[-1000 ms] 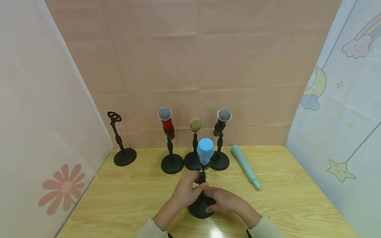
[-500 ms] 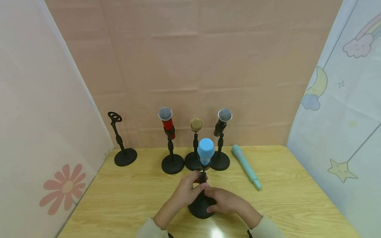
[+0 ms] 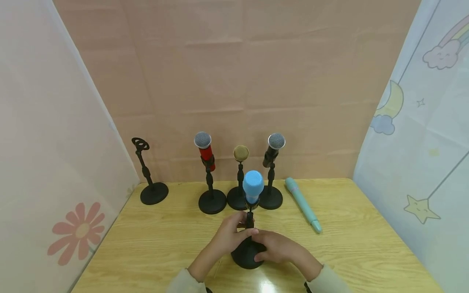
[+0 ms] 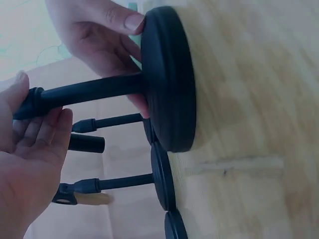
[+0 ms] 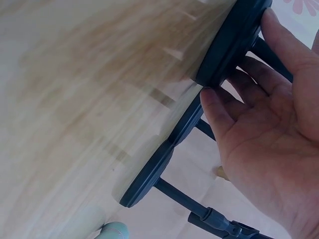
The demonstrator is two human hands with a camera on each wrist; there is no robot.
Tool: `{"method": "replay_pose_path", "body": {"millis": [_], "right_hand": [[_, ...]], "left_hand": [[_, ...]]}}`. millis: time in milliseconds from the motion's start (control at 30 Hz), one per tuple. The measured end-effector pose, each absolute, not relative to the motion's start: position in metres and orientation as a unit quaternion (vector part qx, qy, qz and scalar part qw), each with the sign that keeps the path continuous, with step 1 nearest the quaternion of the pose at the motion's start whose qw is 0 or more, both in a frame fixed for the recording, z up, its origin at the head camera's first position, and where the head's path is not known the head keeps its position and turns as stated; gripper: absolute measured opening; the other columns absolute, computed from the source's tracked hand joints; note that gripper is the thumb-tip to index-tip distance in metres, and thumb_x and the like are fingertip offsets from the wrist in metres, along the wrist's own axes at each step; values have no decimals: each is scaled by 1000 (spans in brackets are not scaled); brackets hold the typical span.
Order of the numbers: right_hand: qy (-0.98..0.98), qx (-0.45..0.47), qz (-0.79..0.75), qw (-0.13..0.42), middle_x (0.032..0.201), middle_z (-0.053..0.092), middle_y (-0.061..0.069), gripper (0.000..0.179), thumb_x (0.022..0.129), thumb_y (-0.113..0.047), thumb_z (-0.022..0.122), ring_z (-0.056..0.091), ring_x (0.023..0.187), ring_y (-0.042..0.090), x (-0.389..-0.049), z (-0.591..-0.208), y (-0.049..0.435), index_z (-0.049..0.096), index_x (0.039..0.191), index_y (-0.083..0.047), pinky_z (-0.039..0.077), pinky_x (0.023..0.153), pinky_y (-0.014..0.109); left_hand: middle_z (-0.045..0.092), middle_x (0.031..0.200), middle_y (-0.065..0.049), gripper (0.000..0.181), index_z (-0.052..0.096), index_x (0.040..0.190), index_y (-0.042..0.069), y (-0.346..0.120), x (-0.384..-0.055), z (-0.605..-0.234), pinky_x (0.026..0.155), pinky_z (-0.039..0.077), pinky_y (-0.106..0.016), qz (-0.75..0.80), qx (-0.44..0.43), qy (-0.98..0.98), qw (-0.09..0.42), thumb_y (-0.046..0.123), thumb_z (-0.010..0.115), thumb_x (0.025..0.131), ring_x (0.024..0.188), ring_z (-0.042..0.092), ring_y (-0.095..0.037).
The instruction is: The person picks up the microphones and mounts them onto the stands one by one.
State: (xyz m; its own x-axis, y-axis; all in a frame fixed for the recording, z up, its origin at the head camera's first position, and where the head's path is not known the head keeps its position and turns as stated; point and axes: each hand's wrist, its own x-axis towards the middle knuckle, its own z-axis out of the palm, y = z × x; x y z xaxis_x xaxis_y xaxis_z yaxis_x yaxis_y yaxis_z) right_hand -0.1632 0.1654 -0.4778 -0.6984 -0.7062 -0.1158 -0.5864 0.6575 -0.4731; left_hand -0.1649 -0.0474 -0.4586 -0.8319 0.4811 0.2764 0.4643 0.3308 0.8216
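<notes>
A blue microphone [image 3: 253,186] sits in the clip of a black desktop microphone stand [image 3: 243,258], which stands upright near the front of the table. My left hand [image 3: 228,237] holds the stand's pole [image 4: 94,90], thumb on one side and fingers on the other. Lower down, my right hand [image 3: 277,246] grips the round base [image 5: 232,47], its thumb and fingertips at the rim. In the head view the two hands meet in front of the pole, covering part of it.
Behind stand a red microphone [image 3: 206,152], a gold-headed microphone [image 3: 241,154] and a black microphone [image 3: 271,155], each on a stand. An unloaded stand [image 3: 154,193] is at the back left. A teal microphone [image 3: 303,206] lies on the wooden table [image 3: 351,244] at right.
My left thumb has shifted slightly down the pole towards the right hand. The stand, the blue microphone and my right hand look unmoved.
</notes>
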Motion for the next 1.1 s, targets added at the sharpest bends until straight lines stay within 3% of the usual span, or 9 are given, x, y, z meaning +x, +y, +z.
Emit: {"method": "replay_pose_path", "body": {"millis": [167,300,567,833,1100], "right_hand": [[898,-361,-205,146,148,54,3,53,91,-35,76,52,135,23,-164,-479,167,62,136,-12,45,109,40],[894,-365,-213,149,152,50,5,56,91,-35,76,51,137,25,-163,-478,168,60,140,-12,46,109,41],[895,-375,-197,140,153,49,12,61,93,-36,73,47,141,31,-161,-474,166,56,146,-12,42,112,43],[887,-396,-183,150,156,45,8,61,94,-32,72,41,145,27,-171,-478,133,53,148,-13,40,115,37],[884,-396,-169,182,160,39,5,66,97,-35,68,32,150,22,-183,-480,101,44,154,-12,36,117,35]], "left_hand": [[73,104,4,23,69,111,14,-47,-164,-459,95,55,-31,492,305,815,-1,31,69,95,106,68,-9],[71,115,3,26,68,120,13,-52,-167,-458,98,53,-32,479,323,815,47,29,65,99,115,65,-14],[55,141,-1,76,57,142,12,-68,-156,-478,100,51,-34,213,293,924,120,53,80,83,124,49,-17],[57,132,-7,90,58,137,2,-84,-146,-498,88,56,-35,122,253,958,60,65,79,76,116,50,-22],[58,131,-12,95,55,140,-1,-111,-145,-496,88,56,-40,129,215,966,62,66,76,76,114,49,-26]]}}
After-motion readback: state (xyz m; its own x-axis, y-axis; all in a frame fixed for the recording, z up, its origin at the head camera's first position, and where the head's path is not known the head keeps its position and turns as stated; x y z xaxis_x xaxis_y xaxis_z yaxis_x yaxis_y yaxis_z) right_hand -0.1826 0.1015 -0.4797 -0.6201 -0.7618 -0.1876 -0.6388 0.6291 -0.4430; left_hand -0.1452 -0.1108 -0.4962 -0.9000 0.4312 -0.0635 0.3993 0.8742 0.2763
